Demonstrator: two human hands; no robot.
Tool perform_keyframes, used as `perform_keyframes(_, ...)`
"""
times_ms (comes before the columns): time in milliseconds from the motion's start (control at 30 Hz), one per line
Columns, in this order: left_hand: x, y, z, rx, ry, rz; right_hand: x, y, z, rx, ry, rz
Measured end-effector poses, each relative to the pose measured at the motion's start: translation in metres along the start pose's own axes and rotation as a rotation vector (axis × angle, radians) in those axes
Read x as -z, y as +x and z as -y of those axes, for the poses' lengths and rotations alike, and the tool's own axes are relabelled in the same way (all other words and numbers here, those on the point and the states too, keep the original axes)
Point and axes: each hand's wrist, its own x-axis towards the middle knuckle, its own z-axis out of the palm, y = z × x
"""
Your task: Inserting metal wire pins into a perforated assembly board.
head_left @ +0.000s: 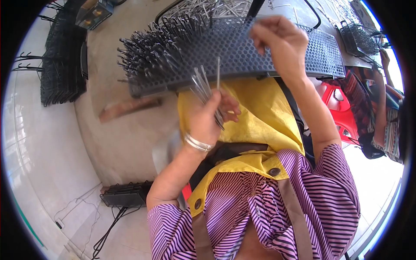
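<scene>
My left hand (210, 119), closed, grips a bundle of thin silvery metal rods (200, 82) above my lap. One rod (218, 71) sticks up apart from the others. Across my knees lies a dark perforated rack (318, 52) with rows of round holes. Many thin metal rods with bent tips (149, 50) stand crowded in its left part, while the holes to the right are bare. Over that right part is my right hand (284, 43), its fingers curled and pinched together. Whatever may be between those fingertips is hidden or too blurred to tell.
A yellow apron (271, 108) covers my lap. Stacked black racks (65, 56) line the left wall, near a printed box (93, 15). A blurred brown object (130, 108) is on the floor. At right, a person sits near a red plastic stool (342, 112). Pale strips (199, 8) litter the far floor.
</scene>
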Motion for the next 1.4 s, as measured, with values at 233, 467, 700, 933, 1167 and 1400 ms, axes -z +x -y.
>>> perform_keyframes(233,0.003,0.003,0.003,-0.001,-0.024,0.096,-0.028,0.034,-0.009,0.266,-0.084,-0.064)
perform_keyframes(467,0.002,0.001,0.0,0.029,-0.023,0.092,-0.037,0.044,-0.016,0.776,-0.404,0.163)
perform_keyframes(700,0.002,0.0,-0.001,0.031,-0.018,0.102,-0.057,0.06,-0.007,0.726,-0.591,0.421)
perform_keyframes(933,0.001,0.002,0.001,0.043,0.003,0.11,-0.059,0.067,0.001,0.678,-0.713,0.416)
perform_keyframes(1167,0.002,0.004,0.002,0.039,0.031,0.127,-0.056,0.067,-0.007,0.735,-0.756,0.457)
perform_keyframes(1400,0.003,0.003,-0.002,0.072,-0.016,0.083,-0.048,0.023,-0.025,0.67,-0.68,0.285)
